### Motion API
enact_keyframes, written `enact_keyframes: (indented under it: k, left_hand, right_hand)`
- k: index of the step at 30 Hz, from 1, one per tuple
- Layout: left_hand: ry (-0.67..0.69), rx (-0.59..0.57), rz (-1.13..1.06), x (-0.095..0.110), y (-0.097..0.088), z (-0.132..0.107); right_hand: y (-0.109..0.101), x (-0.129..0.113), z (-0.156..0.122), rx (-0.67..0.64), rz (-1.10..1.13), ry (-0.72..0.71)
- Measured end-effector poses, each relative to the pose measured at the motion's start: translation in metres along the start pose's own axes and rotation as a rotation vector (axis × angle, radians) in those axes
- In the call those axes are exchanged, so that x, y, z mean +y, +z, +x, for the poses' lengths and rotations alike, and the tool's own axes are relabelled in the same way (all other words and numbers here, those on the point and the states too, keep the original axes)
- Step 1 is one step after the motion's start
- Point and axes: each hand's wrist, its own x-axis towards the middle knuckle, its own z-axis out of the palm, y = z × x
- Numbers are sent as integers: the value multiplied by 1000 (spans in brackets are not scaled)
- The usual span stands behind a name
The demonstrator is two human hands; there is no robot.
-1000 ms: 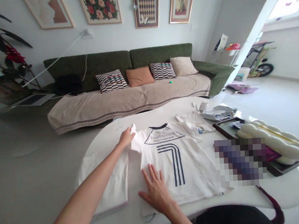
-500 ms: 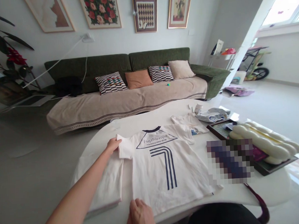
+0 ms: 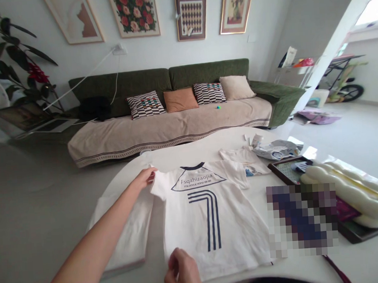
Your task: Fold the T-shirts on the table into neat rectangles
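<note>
A white short-sleeved T-shirt lies spread out on the table, with a dark neckband, lettering and a large striped dark 7. At its left sleeve, my left hand is closed, pinching the sleeve's edge. My right hand is at the shirt's lower left corner with its fingers curled together; the hem there is largely hidden behind it. Left of the shirt, under my left forearm, lies a folded white cloth.
The white table also bears another light garment, a crumpled silver-white package and a dark tray with a puffy cream item. A blurred-out patch hides something right of the shirt. Behind stands a green sofa with cushions.
The view has shifted slightly, so the room appears farther right. My left hand stays at the sleeve, its fingers more behind the cloth. My right hand has turned a little, its fingers curled at the corner.
</note>
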Motion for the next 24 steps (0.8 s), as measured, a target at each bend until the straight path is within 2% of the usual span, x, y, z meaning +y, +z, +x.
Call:
enact_keyframes:
  k: [3, 6, 9, 12, 14, 17, 21, 24]
  left_hand:
    - [95, -36, 15, 22, 42, 4]
    - [202, -71, 67, 30, 102, 3]
    - [288, -84, 140, 22, 157, -2]
    - [354, -73, 191, 8, 190, -4]
    - [401, -67, 212, -1, 198, -2]
    - [487, -65, 249, -7, 193, 3]
    - [642, -94, 328, -17, 168, 0]
    - [737, -174, 423, -33, 148, -9]
  right_hand:
    - [-29, 25, -5, 28, 205, 30]
    - [-50, 46, -11, 76, 129, 22]
    - [-57, 60, -14, 135, -46, 7]
    - [-57, 69, -14, 98, -172, -6]
    - [-56, 73, -13, 71, -217, -21]
    - [-57, 77, -13, 71, -235, -33]
    - [-63, 78, -15, 39, -285, 34]
    - [-63, 73, -19, 65, -420, 62]
